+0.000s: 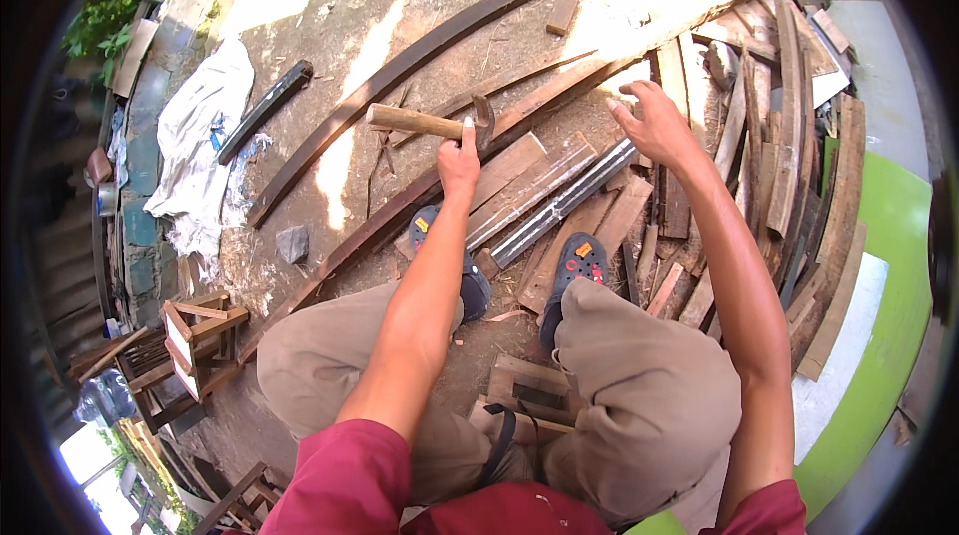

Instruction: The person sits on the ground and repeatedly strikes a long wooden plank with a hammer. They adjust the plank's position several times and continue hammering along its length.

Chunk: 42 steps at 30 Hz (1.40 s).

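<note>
My left hand (459, 163) grips a hammer (415, 121) close to its metal head, with the wooden handle pointing left. Beneath the hammer runs a long wooden beam (385, 207), crossing the ground diagonally from lower left to upper right. My right hand (659, 130) is held over the boards on the right, its thumb and fingers apart and nothing visible in it. Between the two hands, a dark board with white edges (564, 203) lies among brown planks (514, 175) in front of my shoes.
Loose timber (789, 135) is heaped along the right side. A curved dark beam (380, 85) and a short dark block (266, 111) lie at the far left, near a white cloth (205, 110). A grey stone (292, 243) and small wooden frame (200, 335) are on the left.
</note>
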{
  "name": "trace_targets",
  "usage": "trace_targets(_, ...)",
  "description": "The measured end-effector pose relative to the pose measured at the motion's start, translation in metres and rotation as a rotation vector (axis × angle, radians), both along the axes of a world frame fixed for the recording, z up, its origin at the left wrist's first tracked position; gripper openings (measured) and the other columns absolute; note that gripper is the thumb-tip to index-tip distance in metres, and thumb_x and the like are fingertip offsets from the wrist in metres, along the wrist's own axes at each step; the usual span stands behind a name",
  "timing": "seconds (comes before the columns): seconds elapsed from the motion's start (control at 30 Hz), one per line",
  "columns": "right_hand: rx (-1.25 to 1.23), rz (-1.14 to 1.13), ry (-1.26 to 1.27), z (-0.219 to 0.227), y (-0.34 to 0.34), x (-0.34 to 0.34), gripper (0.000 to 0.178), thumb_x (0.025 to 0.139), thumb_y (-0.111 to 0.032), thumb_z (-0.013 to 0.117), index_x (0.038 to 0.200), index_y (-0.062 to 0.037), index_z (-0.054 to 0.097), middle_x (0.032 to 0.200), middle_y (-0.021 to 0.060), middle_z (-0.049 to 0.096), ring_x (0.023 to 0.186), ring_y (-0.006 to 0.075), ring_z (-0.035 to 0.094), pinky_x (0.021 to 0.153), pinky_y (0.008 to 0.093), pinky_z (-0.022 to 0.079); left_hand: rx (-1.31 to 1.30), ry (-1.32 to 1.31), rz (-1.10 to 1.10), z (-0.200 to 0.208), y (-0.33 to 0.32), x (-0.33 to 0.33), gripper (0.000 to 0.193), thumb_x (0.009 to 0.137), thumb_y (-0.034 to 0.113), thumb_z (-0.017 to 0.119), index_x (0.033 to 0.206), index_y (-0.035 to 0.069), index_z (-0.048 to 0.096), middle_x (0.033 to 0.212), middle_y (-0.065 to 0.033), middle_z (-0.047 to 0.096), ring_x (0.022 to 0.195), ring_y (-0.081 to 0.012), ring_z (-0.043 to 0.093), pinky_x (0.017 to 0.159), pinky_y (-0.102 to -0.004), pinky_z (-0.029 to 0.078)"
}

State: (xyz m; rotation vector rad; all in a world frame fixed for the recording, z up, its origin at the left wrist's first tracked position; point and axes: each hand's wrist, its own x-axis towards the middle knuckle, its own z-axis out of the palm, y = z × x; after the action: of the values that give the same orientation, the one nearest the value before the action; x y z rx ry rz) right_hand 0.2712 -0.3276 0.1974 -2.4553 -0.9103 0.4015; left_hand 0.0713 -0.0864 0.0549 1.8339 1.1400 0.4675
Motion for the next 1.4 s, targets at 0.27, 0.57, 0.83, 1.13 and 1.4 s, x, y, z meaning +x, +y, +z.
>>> trace_targets(0.27, -0.068, 0.143, 0.098, 0.195, 0.001, -0.052, 0.063, 0.099, -0.051, 0.056, 0.125, 0.0052, 0.065, 0.111, 0.0276, 0.071, 0.109, 0.0385, 0.069, 0.097, 0.0448, 0.052, 0.126, -0.213, -0.258, 0.148, -0.016, -0.037, 0.054, 0.096, 0.049, 0.064, 0.103, -0.005, 0.071, 0.089, -0.0233, 0.072, 0.086, -0.0319, 0.071, 0.079, -0.0405, 0.052)
trace_targets(0.57, 0.252, 0.325, -0.083, 0.266, 0.031, -0.194, 0.078, 0.085, -0.057, 0.074, 0.13, 0.0056, 0.062, 0.112, 0.0263, 0.071, 0.107, 0.0355, 0.07, 0.09, 0.044, 0.056, 0.508, -0.014, -0.667, 0.333, -0.066, -0.131, 0.038, 0.094, 0.042, 0.068, 0.107, 0.007, 0.072, 0.101, -0.0196, 0.073, 0.098, -0.0374, 0.069, 0.082, -0.0454, 0.053)
trace_targets(0.83, 0.516, 0.137, 0.076, 0.196, -0.012, -0.292, 0.047, 0.094, -0.041, 0.071, 0.091, 0.0065, 0.073, 0.069, 0.0134, 0.07, 0.064, 0.0168, 0.068, 0.058, 0.0351, 0.053, 0.257, 0.042, -0.883, 0.331, -0.102, -0.214, 0.039, 0.094, 0.039, 0.069, 0.116, 0.007, 0.072, 0.098, -0.0128, 0.076, 0.097, -0.0265, 0.072, 0.086, -0.0405, 0.054)
trace_targets(1.13, 0.391, -0.147, 0.057, 0.156, -0.062, -0.287, 0.04, 0.092, -0.038, 0.068, 0.096, 0.002, 0.07, 0.081, 0.0204, 0.072, 0.079, 0.0337, 0.073, 0.073, 0.0438, 0.054, -0.003, -0.292, -0.525, 0.252, -0.079, -0.269, 0.039, 0.101, 0.038, 0.063, 0.109, 0.001, 0.073, 0.096, -0.0049, 0.075, 0.079, -0.0097, 0.065, 0.073, -0.0289, 0.053)
trace_targets(1.4, 0.532, -0.139, 0.101, 0.156, -0.034, -0.294, 0.033, 0.096, -0.032, 0.065, 0.099, 0.0006, 0.066, 0.075, 0.0115, 0.067, 0.071, 0.02, 0.063, 0.069, 0.0382, 0.049, 0.058, -0.399, -0.272, 0.246, -0.104, -0.286, 0.04, 0.097, 0.034, 0.067, 0.082, -0.002, 0.073, 0.075, -0.0046, 0.072, 0.07, -0.0085, 0.062, 0.067, -0.0273, 0.05)
